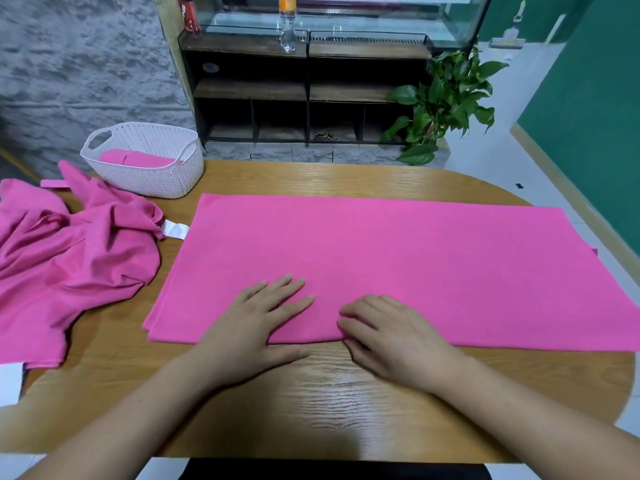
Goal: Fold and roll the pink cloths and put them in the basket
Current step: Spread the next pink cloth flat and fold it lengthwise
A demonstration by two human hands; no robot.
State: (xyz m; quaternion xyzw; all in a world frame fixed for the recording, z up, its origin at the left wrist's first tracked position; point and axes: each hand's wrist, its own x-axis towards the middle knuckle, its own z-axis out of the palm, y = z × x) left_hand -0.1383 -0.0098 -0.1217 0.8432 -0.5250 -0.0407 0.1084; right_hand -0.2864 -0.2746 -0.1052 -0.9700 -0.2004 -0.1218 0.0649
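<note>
A pink cloth (398, 258) lies flat and folded double across the middle of the wooden table (329, 403). My left hand (256, 323) rests palm down on its near edge, fingers spread. My right hand (391, 337) lies beside it on the same edge, fingers curled at the fold; whether it pinches the fabric is unclear. A heap of crumpled pink cloths (69, 265) with a white tag sits at the left. A white perforated basket (162, 174) stands at the back left, and a rolled pink cloth (138, 158) lies inside it.
Behind the table stands a dark wooden shelf unit (304, 88) with a glass case and bottles on top. A potted green plant (446, 98) stands at the back right. A white paper (10, 382) lies at the table's left edge.
</note>
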